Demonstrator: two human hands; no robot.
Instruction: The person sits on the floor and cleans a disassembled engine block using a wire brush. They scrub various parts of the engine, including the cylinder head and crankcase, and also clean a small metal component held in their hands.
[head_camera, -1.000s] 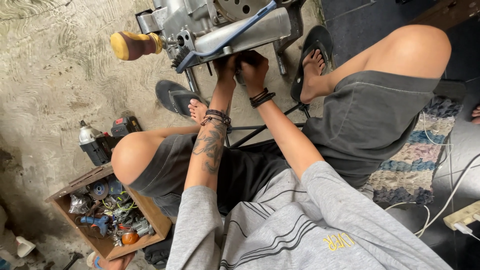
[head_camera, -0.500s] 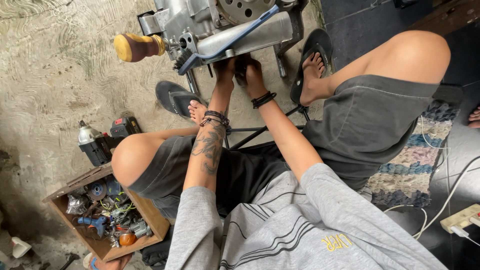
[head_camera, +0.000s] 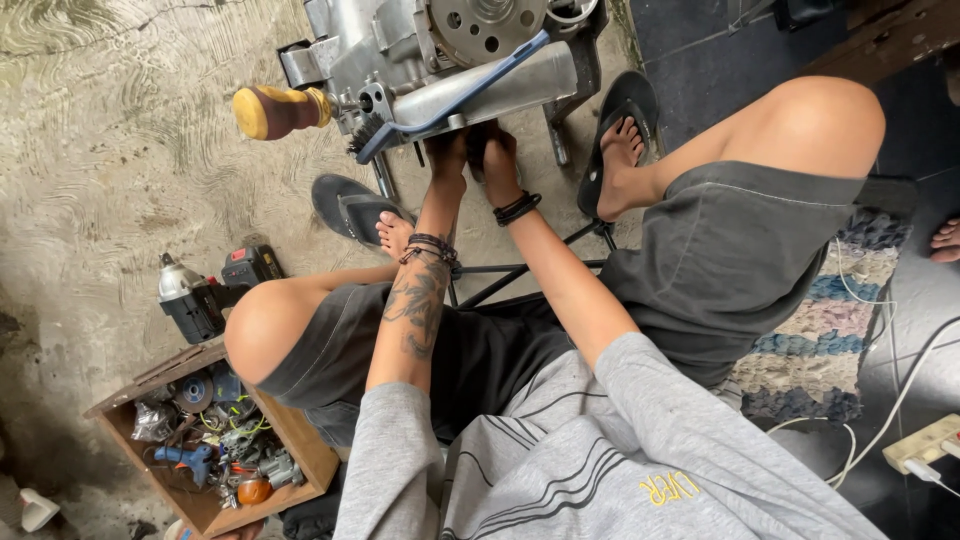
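A silver engine block (head_camera: 400, 50) sits on a metal stand (head_camera: 560, 120) in front of me. A long grey cover with a blue edge (head_camera: 480, 85) runs across its lower side. My left hand (head_camera: 447, 150), on the tattooed arm with wrist beads, presses up under that cover, its fingertips hidden. My right hand (head_camera: 500, 160), with dark bands at the wrist, sits right beside it, fingers curled around a small dark object (head_camera: 477, 145). A tool with a yellow-brown wooden handle (head_camera: 275, 110) sticks out of the engine's left side, away from both hands.
A wooden box of tools and parts (head_camera: 215, 450) stands by my left knee. A cordless impact driver (head_camera: 195, 290) lies on the concrete. My feet in black sandals (head_camera: 620, 120) flank the stand. A patterned rug (head_camera: 810, 340), white cables and a power strip (head_camera: 920, 445) lie at right.
Both hands stay under the engine's lower edge, shifting only slightly. The view has drifted a little.
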